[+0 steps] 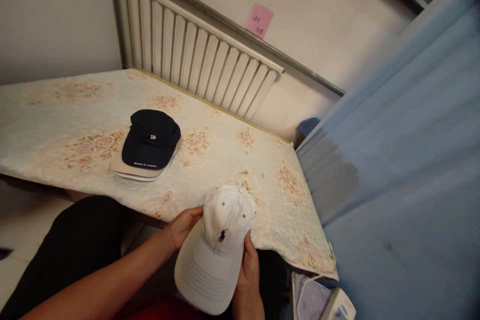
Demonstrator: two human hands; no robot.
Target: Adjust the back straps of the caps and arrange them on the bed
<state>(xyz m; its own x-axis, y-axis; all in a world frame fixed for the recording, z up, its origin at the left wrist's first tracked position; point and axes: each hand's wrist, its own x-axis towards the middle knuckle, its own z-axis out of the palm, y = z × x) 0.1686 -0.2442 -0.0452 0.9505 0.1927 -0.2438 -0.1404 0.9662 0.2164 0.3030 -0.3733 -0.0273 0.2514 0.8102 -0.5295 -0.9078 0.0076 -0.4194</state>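
A white baseball cap (pixel 213 260) with a small dark emblem on its front is held up between both hands, its brim pointing toward me. My left hand (pixel 185 225) grips the cap's left side, fingertips at the crown's edge. On the opposite side my right hand (pixel 249 262) is closed on the cap, thumb on the outside and the other fingers hidden behind it. Farther left, a dark navy cap (pixel 152 135) with white lettering lies on top of lighter caps, whose beige and white brims (pixel 131 172) show beneath it.
A flowered cloth (pixel 221 160) covers the table in front of me. Behind it stand a white radiator (pixel 187 45) and a wall with a pink note (pixel 259 20). A blue curtain (pixel 393 160) hangs at the right. A white device (pixel 339 305) with a cord sits at lower right.
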